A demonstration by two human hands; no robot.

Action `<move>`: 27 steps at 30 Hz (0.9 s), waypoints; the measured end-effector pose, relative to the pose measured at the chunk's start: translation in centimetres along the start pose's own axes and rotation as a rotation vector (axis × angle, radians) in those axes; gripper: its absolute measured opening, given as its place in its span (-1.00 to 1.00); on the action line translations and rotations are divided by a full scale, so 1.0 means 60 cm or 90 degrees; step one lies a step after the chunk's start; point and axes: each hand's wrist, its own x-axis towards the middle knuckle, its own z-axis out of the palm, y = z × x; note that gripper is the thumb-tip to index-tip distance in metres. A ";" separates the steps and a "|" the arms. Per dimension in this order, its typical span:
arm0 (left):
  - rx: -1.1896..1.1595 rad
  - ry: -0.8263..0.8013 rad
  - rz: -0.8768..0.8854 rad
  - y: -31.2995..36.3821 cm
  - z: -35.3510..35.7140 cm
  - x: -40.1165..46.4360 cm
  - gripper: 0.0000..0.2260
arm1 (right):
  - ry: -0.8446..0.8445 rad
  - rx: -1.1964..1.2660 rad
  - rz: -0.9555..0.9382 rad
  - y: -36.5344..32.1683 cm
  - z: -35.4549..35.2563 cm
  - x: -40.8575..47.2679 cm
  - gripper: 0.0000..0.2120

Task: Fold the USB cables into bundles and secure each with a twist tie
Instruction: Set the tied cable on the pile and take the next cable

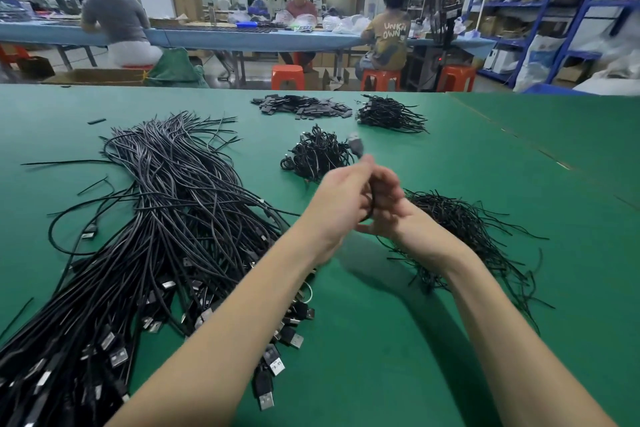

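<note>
Mid-frame, blurred, the left hand [341, 199] and right hand [384, 208] clutch a folded cable [370, 198], its plug [356, 144] poking up, bare green table [519, 156] at right.

On the worktop [450, 340], loose cables [166, 218] lay left, twist ties [460, 222] right, finished bundles [317, 152] behind the hands.

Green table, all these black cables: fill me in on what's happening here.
A person is bundling USB cables. Both hands, left hand and right hand, are held together above the green table, gripping a coiled cable whose plug sticks up, blurred. Loose cables lie at left, twist ties under the right wrist, finished bundles beyond the hands.
</note>
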 end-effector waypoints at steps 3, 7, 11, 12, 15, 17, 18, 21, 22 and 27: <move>-0.216 0.036 -0.036 0.015 -0.023 0.004 -0.63 | -0.144 -0.118 0.028 -0.009 -0.003 -0.004 -0.68; -0.404 0.100 -0.048 0.019 -0.061 0.009 -0.67 | -0.188 -0.015 0.059 -0.019 -0.008 -0.013 -0.80; -0.597 0.116 -0.025 0.021 -0.097 0.012 -0.60 | -0.234 0.130 0.141 -0.026 -0.030 -0.027 -0.70; -0.607 0.111 -0.020 0.022 -0.101 0.012 -0.58 | -0.261 0.140 0.166 -0.028 -0.035 -0.032 -0.71; -0.600 0.090 -0.007 0.020 -0.101 0.012 -0.57 | -0.323 0.168 0.212 -0.027 -0.045 -0.040 -0.78; -0.600 0.063 0.003 0.019 -0.093 0.012 -0.57 | -0.350 0.163 0.226 -0.021 -0.046 -0.039 -0.81; -0.601 0.050 0.010 0.019 -0.090 0.012 -0.57 | -0.354 0.139 0.233 -0.017 -0.045 -0.038 -0.83; -0.566 0.011 0.022 0.025 -0.091 0.007 -0.59 | -0.275 0.023 0.294 -0.007 -0.042 -0.029 -0.81; -0.533 -0.007 0.016 0.028 -0.092 0.004 -0.60 | -0.205 0.014 0.312 -0.006 -0.043 -0.024 -0.82; -0.229 -0.114 -0.064 0.030 -0.090 -0.006 -0.58 | 0.157 0.344 0.240 -0.021 -0.056 -0.003 -0.92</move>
